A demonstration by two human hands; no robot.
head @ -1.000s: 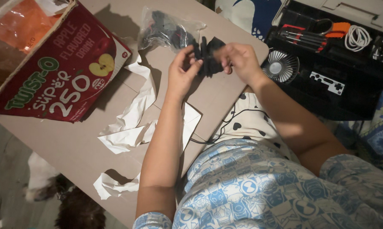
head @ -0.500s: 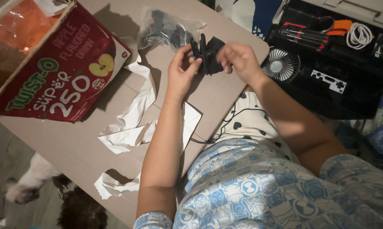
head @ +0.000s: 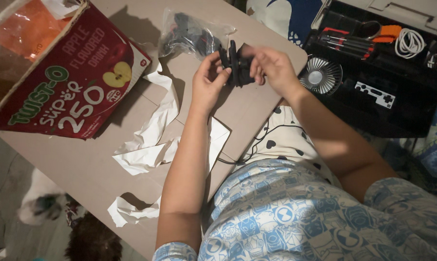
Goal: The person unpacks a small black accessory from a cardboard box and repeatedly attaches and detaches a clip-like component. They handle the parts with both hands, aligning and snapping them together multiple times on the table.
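Head view: black plastic part (head: 237, 67), ridged, between both hands.

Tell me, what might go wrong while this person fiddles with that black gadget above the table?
Both hands, left hand and right hand, pinch the black gadget in mid-air, so it could slip and drop onto the table. A thin black cable hangs off the table edge near the lap and might snag. The torn paper might hide small parts.
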